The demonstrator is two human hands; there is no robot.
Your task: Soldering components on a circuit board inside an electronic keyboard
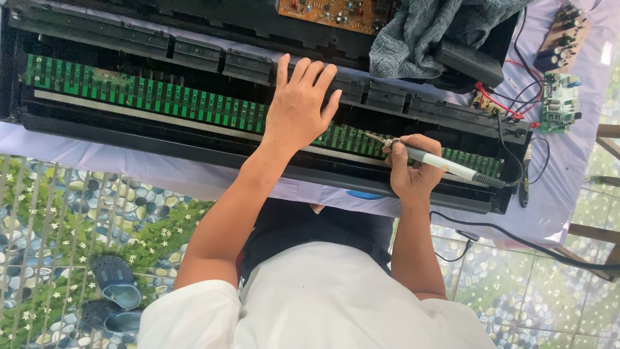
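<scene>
The left hand (298, 106) lay flat and open, fingers spread, pressed down on the black frame of an opened keyboard case (194, 139) that stretched along the surface (568, 174), which was covered with a pale purple cloth. The right hand (413, 169) had its grip closed around a soldering iron (434, 160), held like a pen, with the metal tip pointed left and touching or just above the long green circuit board (148, 94) that ran the length of the case. The tip sat just beside the left hand, toward the right half of the board. The iron's black cord (516, 240) trailed off the near right edge of the surface and down toward the tiled floor. A grey towel (433, 32) was heaped at the far edge, partly over a brown circuit board (329, 13), and two small loose boards with red and black wires (560, 97) lay near the far right corner. A pair of blue sandals (116, 281) rested on the floor to the left. Judging by the pictures, the work looked to be in its middle: the case was open with the board bare, the iron was at one spot on the board, and nothing had been closed up; how many spots were already finished could not be told.
</scene>
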